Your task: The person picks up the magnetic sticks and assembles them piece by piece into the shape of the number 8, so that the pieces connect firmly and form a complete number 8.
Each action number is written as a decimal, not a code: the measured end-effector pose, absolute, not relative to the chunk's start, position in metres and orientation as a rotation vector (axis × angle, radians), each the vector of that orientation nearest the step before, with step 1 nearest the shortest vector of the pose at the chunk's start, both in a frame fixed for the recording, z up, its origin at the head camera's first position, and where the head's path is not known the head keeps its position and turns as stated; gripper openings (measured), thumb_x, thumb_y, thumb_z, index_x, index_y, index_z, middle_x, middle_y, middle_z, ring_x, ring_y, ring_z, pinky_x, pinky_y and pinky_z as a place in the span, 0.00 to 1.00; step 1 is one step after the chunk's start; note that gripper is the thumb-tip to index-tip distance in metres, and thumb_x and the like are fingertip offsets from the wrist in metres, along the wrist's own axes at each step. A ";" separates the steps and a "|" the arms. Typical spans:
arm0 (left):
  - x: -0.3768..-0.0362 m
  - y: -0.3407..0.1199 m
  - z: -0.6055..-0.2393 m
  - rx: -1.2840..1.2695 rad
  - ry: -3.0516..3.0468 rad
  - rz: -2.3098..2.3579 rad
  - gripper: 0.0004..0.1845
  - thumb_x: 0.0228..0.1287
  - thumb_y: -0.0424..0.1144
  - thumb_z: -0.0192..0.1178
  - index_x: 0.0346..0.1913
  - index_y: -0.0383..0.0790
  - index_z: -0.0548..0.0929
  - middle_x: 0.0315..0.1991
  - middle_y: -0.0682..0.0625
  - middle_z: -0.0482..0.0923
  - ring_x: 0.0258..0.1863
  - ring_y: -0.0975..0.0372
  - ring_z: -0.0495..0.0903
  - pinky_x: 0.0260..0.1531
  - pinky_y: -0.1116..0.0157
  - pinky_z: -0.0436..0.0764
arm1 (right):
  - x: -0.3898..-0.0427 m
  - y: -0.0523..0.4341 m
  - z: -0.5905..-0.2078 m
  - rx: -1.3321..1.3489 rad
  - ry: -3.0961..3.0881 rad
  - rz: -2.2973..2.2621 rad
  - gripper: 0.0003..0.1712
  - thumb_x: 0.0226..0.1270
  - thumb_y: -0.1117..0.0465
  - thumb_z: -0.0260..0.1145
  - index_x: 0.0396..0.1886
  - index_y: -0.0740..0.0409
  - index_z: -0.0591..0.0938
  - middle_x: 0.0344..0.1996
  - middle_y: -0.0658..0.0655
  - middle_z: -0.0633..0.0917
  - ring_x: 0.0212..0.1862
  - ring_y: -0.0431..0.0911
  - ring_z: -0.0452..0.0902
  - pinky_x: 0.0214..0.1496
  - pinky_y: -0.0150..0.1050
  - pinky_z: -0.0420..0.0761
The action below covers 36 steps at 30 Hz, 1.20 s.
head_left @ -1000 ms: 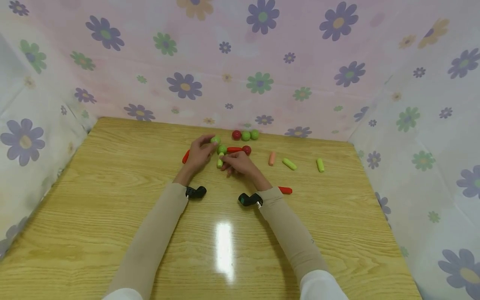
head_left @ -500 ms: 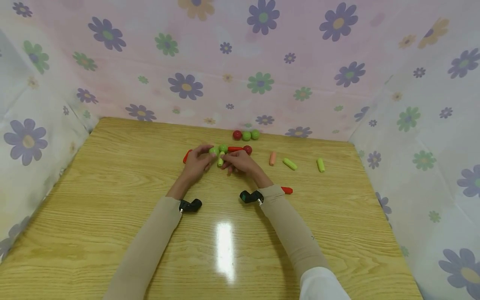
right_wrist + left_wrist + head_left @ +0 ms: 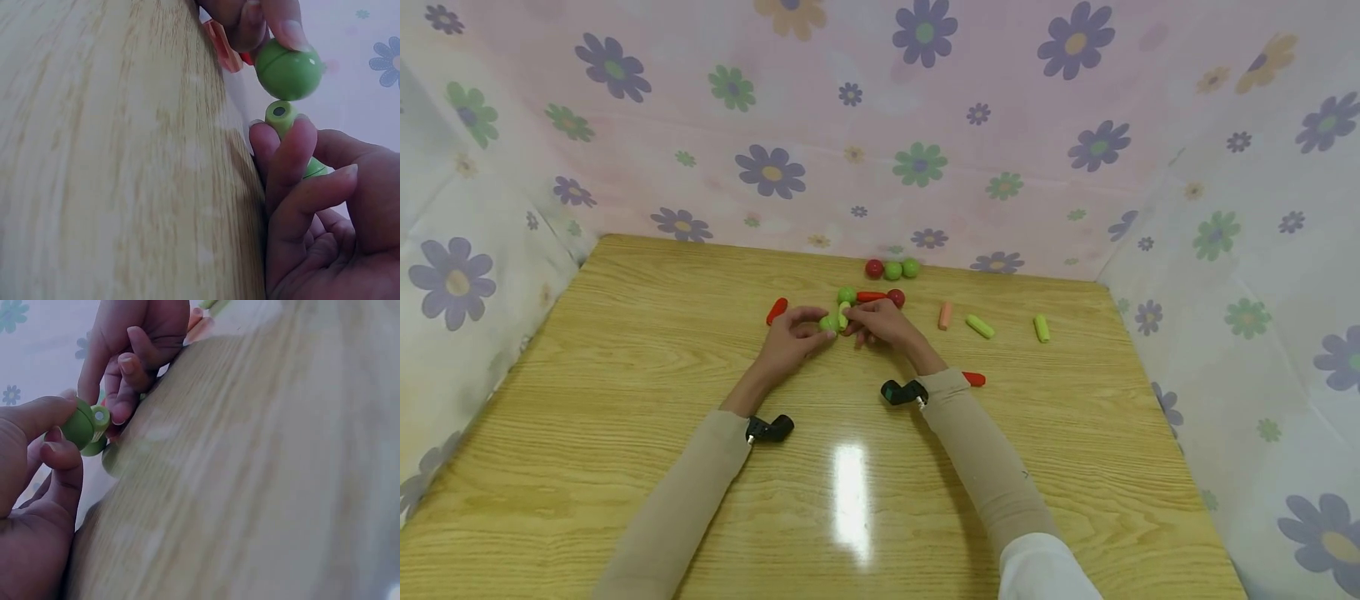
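Observation:
My left hand (image 3: 788, 343) pinches a glossy green ball (image 3: 289, 72) between thumb and fingers. The fingertips of my right hand (image 3: 887, 323) pinch a short yellow-green rod (image 3: 843, 316), whose near end shows a small round metal dot. In the right wrist view the ball is right at that rod end (image 3: 280, 112). At the rod's far end lies a second green ball (image 3: 847, 295). A red rod (image 3: 872, 297) runs from there to a dark red ball (image 3: 896, 297), just beyond my right hand.
Behind the hands, a red ball (image 3: 874, 268) and two green balls (image 3: 892, 271) sit in a row. To the right lie an orange rod (image 3: 945, 316) and two yellow-green rods (image 3: 980, 326). One red rod (image 3: 777, 312) is left of my left hand, another (image 3: 973, 379) beside my right forearm.
My left hand has brought its green ball toward me, from behind the yellow-green rod round to its near end. My right hand has stayed almost still on the rod.

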<state>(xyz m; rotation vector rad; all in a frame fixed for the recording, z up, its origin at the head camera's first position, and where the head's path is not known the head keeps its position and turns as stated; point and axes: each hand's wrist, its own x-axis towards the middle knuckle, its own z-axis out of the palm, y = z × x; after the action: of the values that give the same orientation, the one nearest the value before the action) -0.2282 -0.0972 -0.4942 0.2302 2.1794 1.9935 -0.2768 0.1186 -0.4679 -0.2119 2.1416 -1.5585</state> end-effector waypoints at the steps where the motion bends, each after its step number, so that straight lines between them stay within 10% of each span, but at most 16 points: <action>1: -0.227 -0.097 -0.494 0.235 2.188 1.980 0.23 0.65 0.41 0.71 0.60 0.39 0.79 0.49 0.42 0.83 0.35 0.61 0.82 0.31 0.69 0.77 | -0.277 0.119 -0.468 -0.213 2.141 -1.562 0.19 0.79 0.53 0.60 0.47 0.65 0.87 0.28 0.51 0.87 0.22 0.39 0.79 0.25 0.30 0.71; 16: -0.224 -0.094 -0.497 0.281 2.217 1.969 0.20 0.61 0.34 0.73 0.55 0.35 0.82 0.33 0.44 0.86 0.30 0.63 0.81 0.34 0.70 0.79 | -0.277 0.121 -0.468 -0.222 2.122 -1.572 0.20 0.79 0.52 0.60 0.51 0.65 0.86 0.30 0.53 0.88 0.23 0.39 0.79 0.25 0.29 0.73; 36: -0.224 -0.092 -0.496 0.321 2.266 1.941 0.20 0.62 0.29 0.71 0.56 0.27 0.81 0.46 0.32 0.82 0.27 0.66 0.77 0.30 0.73 0.76 | -0.276 0.119 -0.470 -0.213 2.133 -1.587 0.19 0.79 0.52 0.61 0.48 0.65 0.86 0.28 0.52 0.87 0.23 0.40 0.79 0.25 0.29 0.74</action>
<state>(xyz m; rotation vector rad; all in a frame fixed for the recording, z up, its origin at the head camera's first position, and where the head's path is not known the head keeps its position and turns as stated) -0.2238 -0.0918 -0.4964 0.3206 2.2658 1.9408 -0.2764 0.1195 -0.4702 -0.2126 2.1328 -1.5871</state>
